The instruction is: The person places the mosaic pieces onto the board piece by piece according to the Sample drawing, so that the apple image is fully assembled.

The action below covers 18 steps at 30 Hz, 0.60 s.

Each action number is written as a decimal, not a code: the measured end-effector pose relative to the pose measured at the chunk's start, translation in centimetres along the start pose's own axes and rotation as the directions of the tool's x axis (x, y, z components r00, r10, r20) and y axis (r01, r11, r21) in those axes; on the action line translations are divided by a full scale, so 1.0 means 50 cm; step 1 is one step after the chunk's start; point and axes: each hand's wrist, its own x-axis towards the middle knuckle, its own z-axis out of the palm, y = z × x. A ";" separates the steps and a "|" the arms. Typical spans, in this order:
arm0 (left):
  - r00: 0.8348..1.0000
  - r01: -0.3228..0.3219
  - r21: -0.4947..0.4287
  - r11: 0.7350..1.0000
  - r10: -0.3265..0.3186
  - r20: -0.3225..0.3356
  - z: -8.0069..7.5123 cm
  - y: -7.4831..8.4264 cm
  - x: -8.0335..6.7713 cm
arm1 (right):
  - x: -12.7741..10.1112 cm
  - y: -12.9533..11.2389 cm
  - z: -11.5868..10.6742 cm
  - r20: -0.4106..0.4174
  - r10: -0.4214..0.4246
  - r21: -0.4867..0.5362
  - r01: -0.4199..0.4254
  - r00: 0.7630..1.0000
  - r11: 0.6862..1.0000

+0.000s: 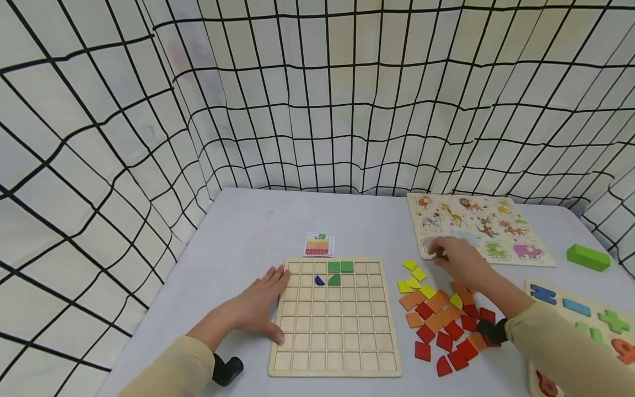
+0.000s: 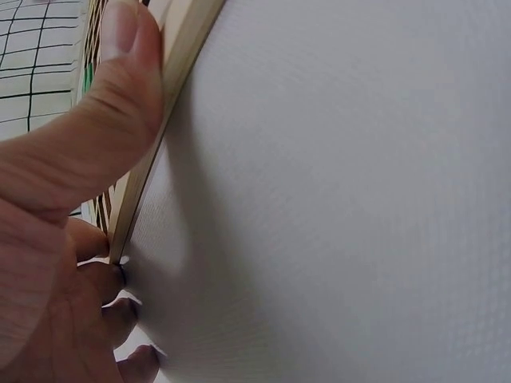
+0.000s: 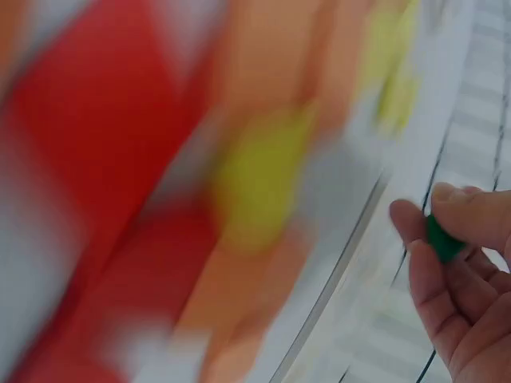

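A wooden grid board lies in front of me. Two green squares, a green quarter-circle and a blue rounded piece sit in its upper cells. My left hand rests along the board's left edge with fingers spread, the thumb on the rim in the left wrist view. My right hand is over the near left corner of the animal puzzle. Between its thumb and fingers it pinches a small green piece, mostly covered by the fingers. Loose red, orange and yellow pieces lie below that hand.
A small pattern card lies just behind the board. The animal puzzle is at the back right, with a green block beside it. Another puzzle board lies at the right. Black netting surrounds the table.
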 end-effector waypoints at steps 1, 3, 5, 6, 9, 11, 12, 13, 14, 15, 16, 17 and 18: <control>1.000 0.001 0.001 1.000 -0.001 0.001 0.000 0.000 -0.001 | 0.009 -0.024 0.009 -0.017 -0.047 0.029 0.047 0.999 0.998; 1.000 -0.002 -0.001 1.000 0.002 0.004 0.000 0.000 -0.003 | 0.026 -0.072 0.032 -0.014 -0.136 0.121 0.136 0.991 0.983; 1.000 -0.004 -0.008 1.000 0.005 0.007 0.003 -0.002 -0.001 | 0.043 -0.116 0.059 0.015 -0.212 0.192 0.205 0.977 0.960; 1.000 -0.005 -0.011 1.000 0.005 0.008 0.005 -0.002 0.000 | 0.051 -0.136 0.073 0.037 -0.227 0.216 0.214 0.973 0.953; 1.000 0.000 -0.014 1.000 0.000 0.010 0.008 -0.004 0.001 | 0.073 -0.188 0.108 0.114 -0.231 0.240 0.199 0.966 0.950; 1.000 0.008 -0.012 1.000 -0.008 0.008 0.009 -0.006 0.003 | 0.083 -0.213 0.124 0.148 -0.217 0.213 0.183 0.965 0.960; 1.000 0.012 -0.005 1.000 -0.012 0.009 0.010 -0.007 0.003 | 0.087 -0.223 0.130 0.155 -0.201 0.201 0.169 0.967 0.965; 1.000 0.015 -0.003 1.000 -0.015 0.010 0.010 -0.009 0.004 | 0.090 -0.232 0.135 0.159 -0.181 0.192 0.149 0.971 0.970; 1.000 0.018 -0.001 1.000 -0.018 0.010 0.010 -0.010 0.004 | 0.091 -0.240 0.139 0.154 -0.164 0.187 0.134 0.974 0.973; 1.000 0.018 0.002 1.000 -0.018 0.009 0.009 -0.011 0.004 | 0.092 -0.246 0.143 0.143 -0.145 0.184 0.118 0.979 0.976; 1.000 0.020 0.005 1.000 -0.020 0.008 0.008 -0.011 0.004 | 0.092 -0.252 0.146 0.130 -0.124 0.185 0.099 0.984 0.978; 1.000 0.021 0.011 1.000 -0.022 0.008 0.006 -0.012 0.003 | 0.093 -0.257 0.149 0.115 -0.102 0.189 0.079 0.988 0.979; 1.000 0.024 0.013 1.000 -0.024 0.007 0.005 -0.012 0.002 | 0.093 -0.261 0.152 0.101 -0.087 0.191 0.067 0.991 0.979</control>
